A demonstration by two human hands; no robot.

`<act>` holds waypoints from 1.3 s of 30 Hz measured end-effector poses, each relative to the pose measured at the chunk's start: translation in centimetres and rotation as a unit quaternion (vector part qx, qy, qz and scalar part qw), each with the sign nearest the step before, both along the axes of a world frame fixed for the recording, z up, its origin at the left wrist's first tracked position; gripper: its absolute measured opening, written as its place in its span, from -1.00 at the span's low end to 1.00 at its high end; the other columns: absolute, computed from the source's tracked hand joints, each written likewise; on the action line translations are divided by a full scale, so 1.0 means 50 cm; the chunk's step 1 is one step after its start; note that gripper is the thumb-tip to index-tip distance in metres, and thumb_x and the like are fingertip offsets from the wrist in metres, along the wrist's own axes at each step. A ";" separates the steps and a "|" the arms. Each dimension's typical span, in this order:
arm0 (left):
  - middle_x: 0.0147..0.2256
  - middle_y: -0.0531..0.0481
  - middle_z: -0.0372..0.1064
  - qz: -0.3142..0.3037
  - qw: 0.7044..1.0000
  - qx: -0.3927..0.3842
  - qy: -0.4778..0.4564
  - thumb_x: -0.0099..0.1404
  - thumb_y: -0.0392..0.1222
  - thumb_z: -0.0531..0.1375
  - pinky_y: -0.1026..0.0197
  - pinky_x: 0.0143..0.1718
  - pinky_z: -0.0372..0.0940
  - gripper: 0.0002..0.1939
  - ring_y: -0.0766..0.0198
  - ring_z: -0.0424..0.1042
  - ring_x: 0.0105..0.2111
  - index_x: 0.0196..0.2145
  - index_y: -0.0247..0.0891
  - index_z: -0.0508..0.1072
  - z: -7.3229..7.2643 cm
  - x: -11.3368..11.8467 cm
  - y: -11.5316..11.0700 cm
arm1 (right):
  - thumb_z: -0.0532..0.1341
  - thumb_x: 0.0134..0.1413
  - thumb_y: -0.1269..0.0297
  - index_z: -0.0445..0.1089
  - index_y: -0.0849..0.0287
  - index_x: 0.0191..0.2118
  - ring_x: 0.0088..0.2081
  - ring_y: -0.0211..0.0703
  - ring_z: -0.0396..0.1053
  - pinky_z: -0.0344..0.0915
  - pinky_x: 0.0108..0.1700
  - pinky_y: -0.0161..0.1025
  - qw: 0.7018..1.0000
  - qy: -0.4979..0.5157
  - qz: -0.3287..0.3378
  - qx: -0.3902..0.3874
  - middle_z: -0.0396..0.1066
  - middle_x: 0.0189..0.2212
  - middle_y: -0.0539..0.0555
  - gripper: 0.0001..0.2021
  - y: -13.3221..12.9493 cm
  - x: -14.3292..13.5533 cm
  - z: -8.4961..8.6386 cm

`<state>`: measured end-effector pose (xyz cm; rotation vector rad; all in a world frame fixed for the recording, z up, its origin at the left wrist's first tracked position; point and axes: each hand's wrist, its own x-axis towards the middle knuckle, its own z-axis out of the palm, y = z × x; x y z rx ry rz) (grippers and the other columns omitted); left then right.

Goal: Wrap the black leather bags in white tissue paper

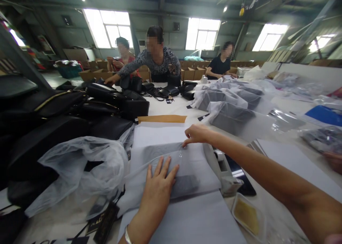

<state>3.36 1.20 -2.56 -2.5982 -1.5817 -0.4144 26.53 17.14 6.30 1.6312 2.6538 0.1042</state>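
My left hand (159, 187) lies flat with fingers spread on a parcel wrapped in thin white sheeting (192, 165), with a dark shape showing through it. At the parcel's far edge, my right hand (196, 134) is closed in a pinch, fingertips down on the wrap. A small shiny strip, seemingly clear tape (182, 152), runs from just under those fingertips. Beneath the parcel are white paper sheets (197, 219), with a brown paper or card edge (162, 119) beyond. A light grey tape dispenser (227, 179) stands right of the parcel, below my right forearm.
Black bags (53, 137) are piled at left, beside a crumpled translucent plastic bag (91, 165). Several white-wrapped parcels (229, 112) lie at right. A small tray with yellowish contents (247, 213) and a dark flat device (243, 179) sit nearby. Co-workers (157, 58) are across the table.
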 end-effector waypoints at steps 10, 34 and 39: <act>0.33 -0.02 0.06 -0.009 1.000 -0.003 0.012 0.42 -0.25 0.04 -0.37 0.15 0.16 -0.54 -0.10 0.05 0.32 0.23 0.05 0.28 0.010 0.000 -0.005 | 0.19 0.12 -0.03 0.54 0.04 -0.19 -0.02 0.08 0.45 0.29 0.07 -0.04 0.922 0.297 -0.237 0.078 0.53 -0.07 0.09 -0.69 -0.292 0.219 -0.079; 0.33 -0.06 0.06 -0.019 1.000 -0.004 0.012 0.44 -0.20 0.03 -0.36 0.16 0.15 -0.55 -0.11 0.03 0.33 0.24 0.00 0.27 0.017 -0.003 -0.011 | 0.43 -0.15 -0.08 0.59 0.23 -0.23 -0.20 -0.04 0.50 0.44 -0.17 -0.22 0.585 0.703 -0.394 -0.099 0.56 -0.26 0.18 -0.53 -0.553 0.143 -0.151; 0.32 -0.07 0.07 -0.024 1.000 -0.010 -0.009 0.43 -0.21 0.04 -0.38 0.16 0.13 -0.55 -0.12 0.04 0.32 0.25 -0.04 0.27 0.016 -0.004 -0.009 | 0.39 -0.11 -0.09 0.58 0.23 -0.35 -0.53 -0.26 0.36 0.33 -0.44 -0.32 0.681 0.621 -0.377 -0.088 0.48 -0.51 0.05 -0.58 -0.531 0.173 -0.176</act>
